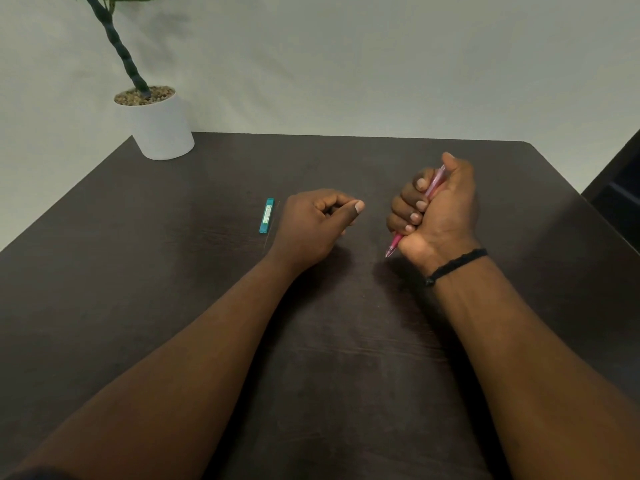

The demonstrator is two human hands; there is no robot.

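Pink plastic shows at both ends of the right hand (438, 216), which is closed in a fist round a mechanical pencil (394, 242). Its tip pokes out below the heel of the hand, slanting toward the near edge of the tabletop (346, 358), and its top end rises beside the raised thumb. A black cord bracelet (457, 263) circles that wrist.

The left hand (311, 226) sits near it on the side of the left edge, fingers curled in and thumb tip laid against the forefinger. Whether something thin is pinched there I cannot tell.

Just beyond the left hand's knuckles, close but not touching, a teal lead case (266, 215) lies flat, its long axis running roughly from near edge to far edge. The left hand is much the nearer; the right has the left hand between it and the case. By my judgement a reach for the case falls to the left hand, a short sideways move, closing across its narrow width.

At the far left corner stands a white plant pot (159, 129).
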